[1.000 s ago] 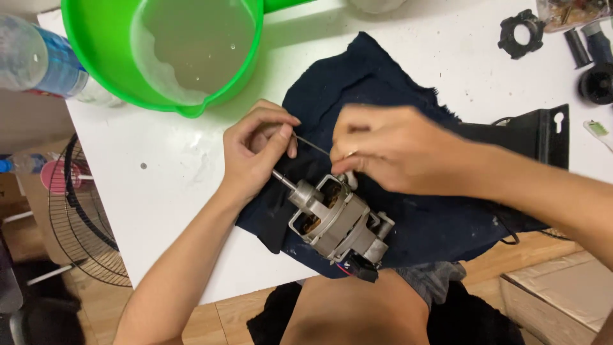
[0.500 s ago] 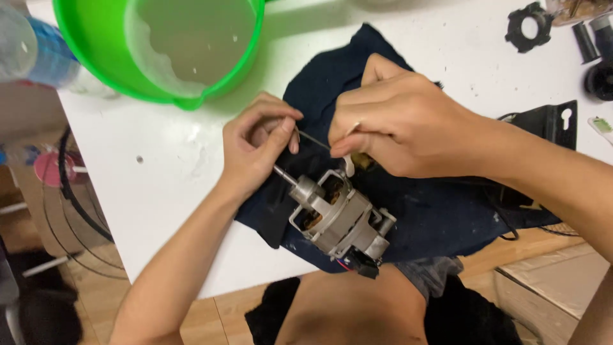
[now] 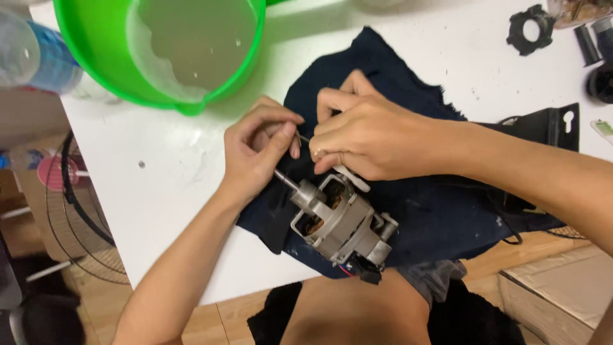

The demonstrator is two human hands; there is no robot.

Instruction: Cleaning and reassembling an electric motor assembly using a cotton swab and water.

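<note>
Two hands (image 3: pixel 319 144), one motor (image 3: pixel 338 223) (grey)

My right hand (image 3: pixel 367 137) hides whatever I pinch above the motor (image 3: pixel 338 223). The green basin (image 3: pixel 115 64) and plastic bottle (image 3: pixel 32 54) are cut off at the top edge.

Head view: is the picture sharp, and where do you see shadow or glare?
Head view: the motor and both hands, left and right, are fairly sharp; the bottle at the edge looks soft; the bucket throws a soft shadow on the white table; no strong glare; the dark cloth shows little detail.
</note>
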